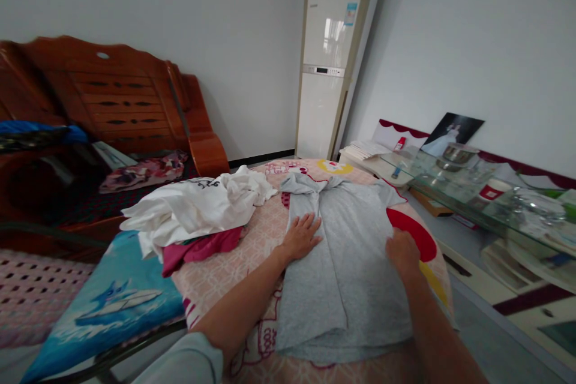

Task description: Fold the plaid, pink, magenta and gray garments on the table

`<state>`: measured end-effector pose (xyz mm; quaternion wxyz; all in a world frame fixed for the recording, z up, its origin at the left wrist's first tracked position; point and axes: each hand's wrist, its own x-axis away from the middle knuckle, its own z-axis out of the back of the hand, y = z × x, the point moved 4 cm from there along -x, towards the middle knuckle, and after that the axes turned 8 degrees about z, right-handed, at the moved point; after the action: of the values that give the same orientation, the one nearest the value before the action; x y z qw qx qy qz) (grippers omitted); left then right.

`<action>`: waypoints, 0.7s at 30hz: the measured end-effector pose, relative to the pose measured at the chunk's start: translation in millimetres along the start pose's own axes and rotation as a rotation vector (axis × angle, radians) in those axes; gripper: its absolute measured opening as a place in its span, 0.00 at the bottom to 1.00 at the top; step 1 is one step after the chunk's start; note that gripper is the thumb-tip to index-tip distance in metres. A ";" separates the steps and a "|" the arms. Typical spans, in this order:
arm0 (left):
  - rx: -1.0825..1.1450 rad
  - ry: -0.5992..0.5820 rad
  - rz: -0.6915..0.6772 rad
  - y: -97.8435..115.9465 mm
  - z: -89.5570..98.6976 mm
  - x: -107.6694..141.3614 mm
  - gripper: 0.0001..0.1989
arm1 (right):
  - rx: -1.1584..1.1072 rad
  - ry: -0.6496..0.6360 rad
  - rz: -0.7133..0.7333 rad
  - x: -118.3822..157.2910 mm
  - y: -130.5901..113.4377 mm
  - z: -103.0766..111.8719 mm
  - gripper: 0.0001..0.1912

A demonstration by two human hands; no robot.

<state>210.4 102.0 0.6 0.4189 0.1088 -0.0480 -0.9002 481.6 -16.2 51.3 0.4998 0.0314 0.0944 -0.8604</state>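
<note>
A grey shirt lies spread on the round table's patterned pink cover, with its left side folded inward over the body. My left hand rests flat on that folded part, fingers apart. At the shirt's right edge, below the sleeve, my right hand is closed on the grey cloth. A heap of white clothing lies on the left of the table, with a dark pink garment under it.
A wooden sofa stands at the back left. Near the table's left side is a blue cushion. A tall white air conditioner fills the corner. To the right, a glass shelf over a white cabinet holds bowls and a red cup.
</note>
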 end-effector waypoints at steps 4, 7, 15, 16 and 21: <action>0.007 0.037 0.010 -0.5 -0.6 3.4 0.32 | -0.030 -0.099 -0.124 -12.3 42.3 -10.9 0.17; 0.005 0.042 -0.002 -0.8 0.4 4.2 0.33 | -0.088 -0.140 -0.097 -16.4 56.9 -15.3 0.11; -0.043 0.030 -0.058 -1.0 -3.8 5.2 0.31 | -0.324 -0.122 0.003 -24.8 74.3 -21.8 0.10; -0.039 0.027 -0.062 -1.1 -4.1 5.4 0.31 | -0.366 -0.118 0.015 -24.0 72.6 -21.8 0.09; 0.020 0.002 -0.058 -1.6 -2.3 7.5 0.33 | -0.599 -0.105 0.131 -20.6 37.7 -12.3 0.12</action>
<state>205.0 97.4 -3.0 0.3915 0.1150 -0.0533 -0.9114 524.0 -14.5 37.4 0.5453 -0.1556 0.3156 -0.7608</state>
